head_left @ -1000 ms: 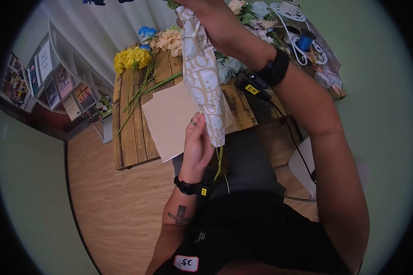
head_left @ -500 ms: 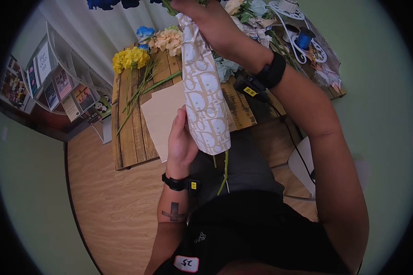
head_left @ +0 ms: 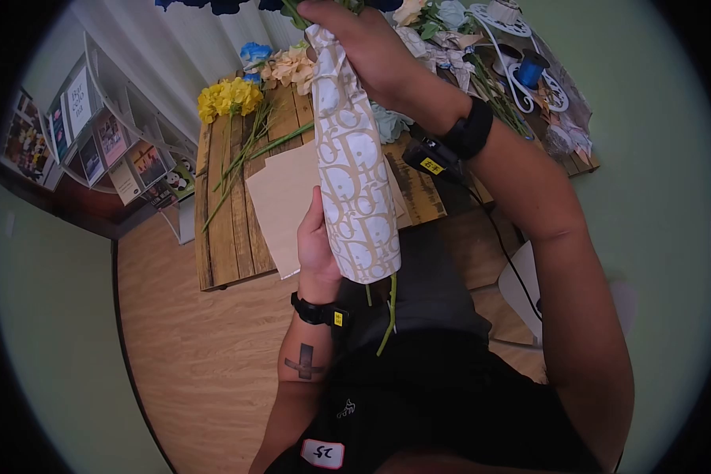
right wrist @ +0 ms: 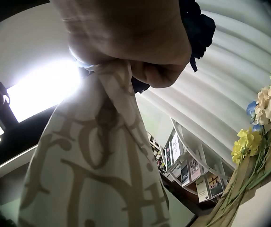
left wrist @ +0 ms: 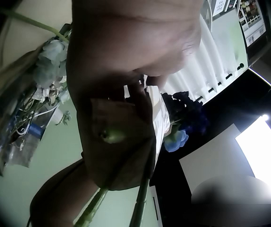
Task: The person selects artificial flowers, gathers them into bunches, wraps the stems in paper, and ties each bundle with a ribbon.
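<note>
A bouquet wrapped in white paper (head_left: pixel 359 178) with tan lettering hangs upright before the body. My right hand (head_left: pixel 375 59) grips its gathered neck, with dark blue flowers (head_left: pixel 205 6) showing above. Lower down, my left hand (head_left: pixel 317 249) holds the wrap from the left, thumb along its side and the other fingers mostly hidden behind. Green stems (head_left: pixel 391 312) stick out below the paper. In the left wrist view, the wrap's lower end (left wrist: pixel 126 156) is seen from below, stems (left wrist: pixel 140 203) coming out of it. The right wrist view shows pleated paper (right wrist: pixel 102 151) under the fist.
Brown paper sheets (head_left: pixel 280 209) lie on the wooden table (head_left: pixel 221 261). Yellow flowers (head_left: pixel 231 99) and peach flowers (head_left: pixel 292 69) rest behind. A blue spool (head_left: pixel 531 69) stands at the right by a white metal stand (head_left: pixel 521 99). A magazine rack (head_left: pixel 126 150) is at left.
The left hand has gone from pinching the wrap's lower edge to holding its left side. The wrap's lower end has moved down and slightly right, looking wider; the right hand keeps its grip.
</note>
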The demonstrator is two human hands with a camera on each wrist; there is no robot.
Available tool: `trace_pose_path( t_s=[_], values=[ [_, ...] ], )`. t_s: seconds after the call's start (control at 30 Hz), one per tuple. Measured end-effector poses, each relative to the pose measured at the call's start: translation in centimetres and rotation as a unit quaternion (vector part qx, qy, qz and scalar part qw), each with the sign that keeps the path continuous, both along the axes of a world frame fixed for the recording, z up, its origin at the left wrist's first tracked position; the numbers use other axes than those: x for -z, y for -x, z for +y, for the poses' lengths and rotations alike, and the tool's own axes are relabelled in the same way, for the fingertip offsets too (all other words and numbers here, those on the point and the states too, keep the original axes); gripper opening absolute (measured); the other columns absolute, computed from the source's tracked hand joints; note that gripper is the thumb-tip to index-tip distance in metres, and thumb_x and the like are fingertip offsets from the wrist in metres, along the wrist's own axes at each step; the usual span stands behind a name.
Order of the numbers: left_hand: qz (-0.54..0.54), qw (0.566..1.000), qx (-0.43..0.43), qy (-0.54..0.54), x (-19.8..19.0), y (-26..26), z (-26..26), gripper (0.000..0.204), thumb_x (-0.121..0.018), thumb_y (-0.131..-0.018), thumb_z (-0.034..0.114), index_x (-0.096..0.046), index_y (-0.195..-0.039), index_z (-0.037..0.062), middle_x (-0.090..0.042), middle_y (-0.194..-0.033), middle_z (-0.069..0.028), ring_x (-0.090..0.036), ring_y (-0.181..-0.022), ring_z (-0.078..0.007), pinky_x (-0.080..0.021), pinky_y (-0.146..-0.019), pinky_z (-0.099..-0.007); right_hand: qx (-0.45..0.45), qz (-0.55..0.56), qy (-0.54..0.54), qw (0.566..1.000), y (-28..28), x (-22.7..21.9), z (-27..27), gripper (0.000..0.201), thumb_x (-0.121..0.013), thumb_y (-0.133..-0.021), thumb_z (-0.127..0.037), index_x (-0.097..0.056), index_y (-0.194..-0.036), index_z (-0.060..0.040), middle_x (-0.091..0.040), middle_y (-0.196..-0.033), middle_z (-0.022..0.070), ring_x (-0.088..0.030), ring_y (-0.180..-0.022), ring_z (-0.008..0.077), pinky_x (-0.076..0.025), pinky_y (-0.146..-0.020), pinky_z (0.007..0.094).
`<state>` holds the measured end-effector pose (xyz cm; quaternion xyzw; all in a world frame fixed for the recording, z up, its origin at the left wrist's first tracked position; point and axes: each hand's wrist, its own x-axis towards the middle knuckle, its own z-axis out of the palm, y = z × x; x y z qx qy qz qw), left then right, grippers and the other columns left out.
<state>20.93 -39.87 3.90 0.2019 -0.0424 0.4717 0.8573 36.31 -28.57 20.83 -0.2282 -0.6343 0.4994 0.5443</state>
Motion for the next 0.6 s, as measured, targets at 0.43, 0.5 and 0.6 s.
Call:
trace_pose_path(
  t_s=[0.43, 0.5, 0.6],
  values=[
    [0.208, 0.939, -0.23, -0.151, -6.2, 3.0, 0.7, 0.049, -0.046, -0.108, 0.039, -0.055, -0.132, -0.0021, -0.062, -0.133, -0.012, -0.056, -0.126, -0.0222, -0.038, -0.111, -0.0396, -0.006, -0.082, 0.002, 0.997, -1.1, -1.0, -1.5, 0.04, -0.065, -0.097, -0.035, -0.068, -0.121, -0.0032, -0.072, -0.108, 0.0056, -0.066, -0.096, 0.0127, -0.05, -0.086, 0.0301],
    [0.248, 0.923, -0.264, -0.129, -7.3, 2.9, 1.1, 0.034, -0.056, -0.105, 0.025, -0.059, -0.127, -0.0008, -0.065, -0.127, -0.0099, -0.059, -0.12, -0.0187, -0.041, -0.106, -0.0361, -0.002, -0.086, 0.007, 0.996, -0.9, -1.2, -2.0, 0.041, -0.064, -0.097, -0.035, -0.067, -0.121, -0.0019, -0.073, -0.108, 0.0053, -0.066, -0.097, 0.0132, -0.05, -0.087, 0.0308],
    [0.32, 0.782, -0.495, -0.202, -8.1, 2.4, 1.5, 0.019, -0.068, -0.097, 0.004, -0.062, -0.115, 0.0019, -0.067, -0.117, -0.0064, -0.06, -0.107, -0.0126, -0.044, -0.098, -0.0289, 0.005, -0.037, 0.005, 0.999, -0.1, -1.3, -2.0, 0.04, -0.065, -0.096, -0.036, -0.068, -0.117, -0.002, -0.073, -0.102, 0.0048, -0.066, -0.09, 0.0115, -0.051, -0.081, 0.0299]
  ],
)
